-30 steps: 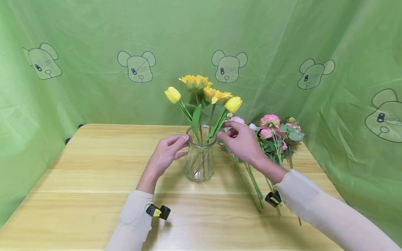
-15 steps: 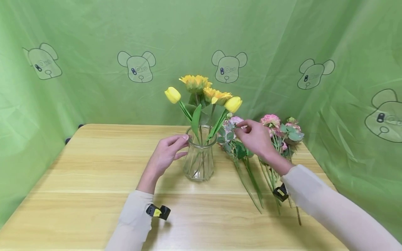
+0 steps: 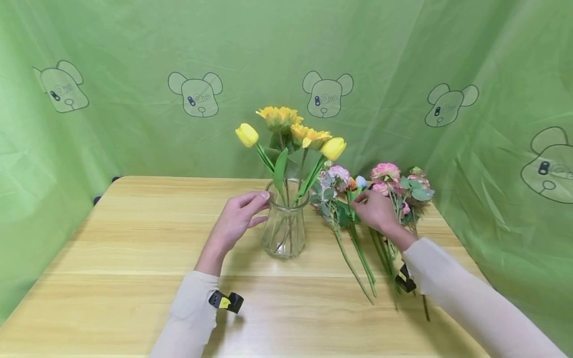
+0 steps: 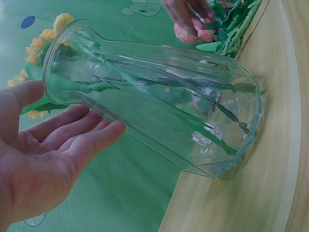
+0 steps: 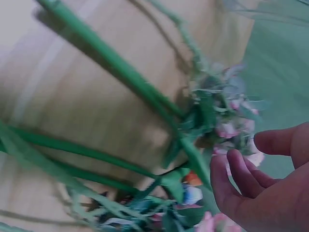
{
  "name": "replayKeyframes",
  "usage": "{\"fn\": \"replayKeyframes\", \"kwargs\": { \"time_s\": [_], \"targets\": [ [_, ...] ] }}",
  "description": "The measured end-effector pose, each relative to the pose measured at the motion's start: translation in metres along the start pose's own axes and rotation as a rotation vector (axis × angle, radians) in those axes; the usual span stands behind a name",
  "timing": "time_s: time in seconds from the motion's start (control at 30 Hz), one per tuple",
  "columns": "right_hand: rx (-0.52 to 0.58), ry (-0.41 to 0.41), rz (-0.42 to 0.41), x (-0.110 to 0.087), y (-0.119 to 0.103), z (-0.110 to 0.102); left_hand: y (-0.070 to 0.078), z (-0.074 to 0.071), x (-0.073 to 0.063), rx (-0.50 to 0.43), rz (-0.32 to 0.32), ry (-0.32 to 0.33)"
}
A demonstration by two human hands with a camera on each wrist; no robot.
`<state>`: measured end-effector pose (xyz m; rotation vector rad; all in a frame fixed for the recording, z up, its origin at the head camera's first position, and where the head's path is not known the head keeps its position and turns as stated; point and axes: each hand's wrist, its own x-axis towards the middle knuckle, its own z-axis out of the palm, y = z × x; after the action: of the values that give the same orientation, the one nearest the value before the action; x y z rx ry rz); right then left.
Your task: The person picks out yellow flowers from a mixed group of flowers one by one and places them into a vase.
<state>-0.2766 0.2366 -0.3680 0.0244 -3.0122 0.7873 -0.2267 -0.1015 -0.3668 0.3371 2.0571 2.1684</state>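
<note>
A clear glass vase (image 3: 284, 237) stands upright on the table, holding two sunflower-like yellow blooms (image 3: 278, 118) and two yellow tulips (image 3: 247, 135). At its rim, my left hand (image 3: 237, 219) holds the neck between thumb and fingers; the left wrist view shows the stems crossing inside the glass (image 4: 159, 106). My right hand (image 3: 378, 211) is above the loose flowers to the right, fingers loosely bent and thumb apart. Nothing shows in its grasp in the right wrist view. Nearest to it are a pink-and-white flower spray (image 3: 337, 176) and green-stemmed flowers with orange and blue heads (image 3: 360, 182).
Pink peony-like flowers (image 3: 385, 172) lie farther right, their stems toward the front, partly hidden under my right arm. The wooden table (image 3: 134, 258) reaches back to a green curtain (image 3: 259, 59) with bear-head outlines. A black wrist camera (image 3: 226, 302) sits on my left sleeve.
My right hand has left the tulip at the vase's rim and moved right and toward me, over the loose flowers. My left hand and the vase have stayed in place.
</note>
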Motion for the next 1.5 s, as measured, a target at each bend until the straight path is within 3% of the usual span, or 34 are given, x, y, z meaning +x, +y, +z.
{"fn": "replayKeyframes", "kwargs": {
  "time_s": [0.37, 0.93, 1.5],
  "targets": [
    [-0.095, -0.068, 0.018, 0.004, 0.024, 0.019, 0.000, 0.000, 0.001, -0.006, 0.002, -0.003],
    [-0.040, -0.165, 0.058, 0.011, 0.040, 0.033, -0.001, -0.001, 0.001, -0.004, 0.004, -0.002],
    [-0.057, -0.140, 0.064, 0.014, 0.041, 0.033, 0.001, 0.000, 0.000, 0.000, 0.007, -0.001]
  ]
}}
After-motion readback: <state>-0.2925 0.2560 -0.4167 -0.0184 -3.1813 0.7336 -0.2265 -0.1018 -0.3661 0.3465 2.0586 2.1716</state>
